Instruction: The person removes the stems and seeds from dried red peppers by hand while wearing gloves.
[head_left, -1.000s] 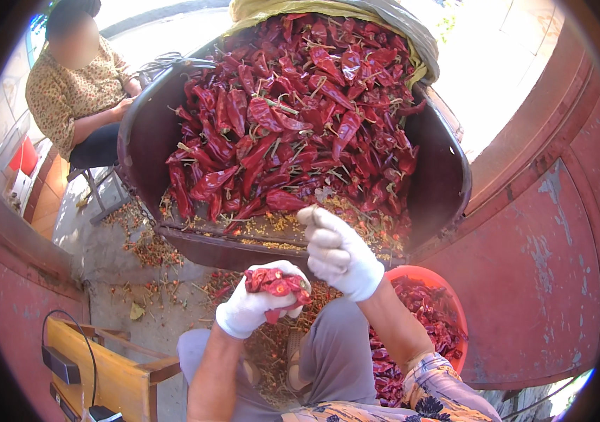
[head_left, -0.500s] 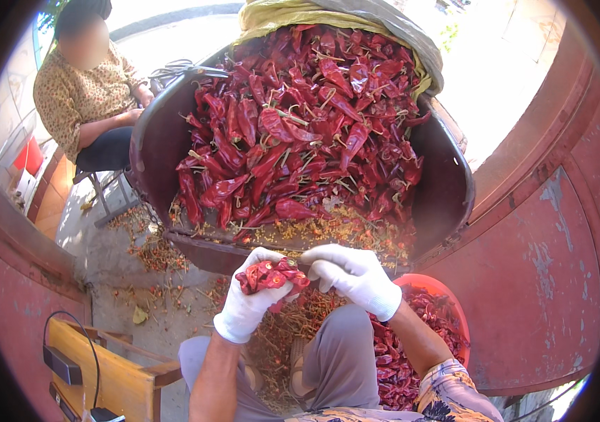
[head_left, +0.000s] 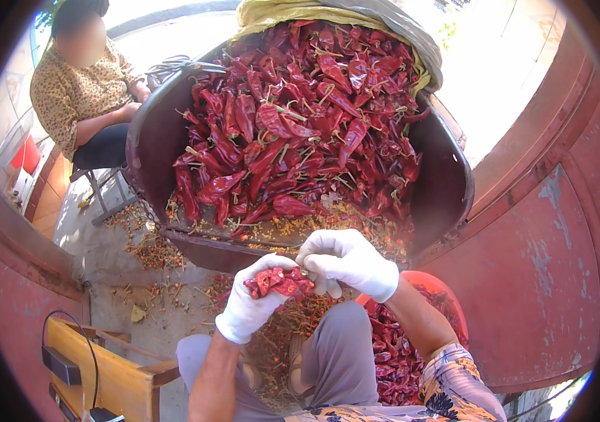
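Note:
Both my hands wear white gloves and meet over my lap, at the near edge of the metal cart. My left hand (head_left: 252, 309) is closed around a bunch of dried red chili peppers (head_left: 279, 281), their stem ends turned up and to the right. My right hand (head_left: 356, 264) is closed in a pinch at the right end of that bunch, thumb and forefinger at a pepper stem (head_left: 305, 272). The fingertips partly hide the stem. Just beyond my hands lies a large heap of whole dried red chilies (head_left: 293, 133), many with stems on.
The dark red cart (head_left: 447, 190) holds the heap, with yellow seeds along its near edge. A red basin (head_left: 447, 292) of chilies stands by my right leg. Stem litter (head_left: 279, 352) covers the floor between my feet. A wooden stool (head_left: 117, 359) and a seated person (head_left: 85, 91) are at left.
My right hand has risen slightly, its fingertips now pinched at the bunch. The left hand with the peppers has shifted a little to the right.

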A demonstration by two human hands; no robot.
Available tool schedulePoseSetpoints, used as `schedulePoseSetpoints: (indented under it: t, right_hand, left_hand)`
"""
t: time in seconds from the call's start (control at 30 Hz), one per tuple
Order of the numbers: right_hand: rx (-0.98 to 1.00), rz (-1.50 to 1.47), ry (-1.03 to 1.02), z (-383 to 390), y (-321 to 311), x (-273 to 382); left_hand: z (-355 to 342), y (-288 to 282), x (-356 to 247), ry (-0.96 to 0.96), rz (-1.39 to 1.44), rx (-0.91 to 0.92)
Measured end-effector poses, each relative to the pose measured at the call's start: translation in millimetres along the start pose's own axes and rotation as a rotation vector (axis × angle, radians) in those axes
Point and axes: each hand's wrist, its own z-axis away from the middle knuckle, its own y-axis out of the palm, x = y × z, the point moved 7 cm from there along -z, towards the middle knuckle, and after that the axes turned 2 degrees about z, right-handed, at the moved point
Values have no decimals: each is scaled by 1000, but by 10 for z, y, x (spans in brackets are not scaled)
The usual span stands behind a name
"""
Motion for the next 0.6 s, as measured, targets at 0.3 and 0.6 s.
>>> schedulePoseSetpoints:
  t: [0.3, 0.6]
  right_hand:
    - [16, 124, -65, -2, 18, 24]
    - [11, 139, -30, -25, 1, -47]
  left_hand:
    - [-17, -12, 50, 20, -38, -17]
    - [-33, 47, -36, 193, -153, 33]
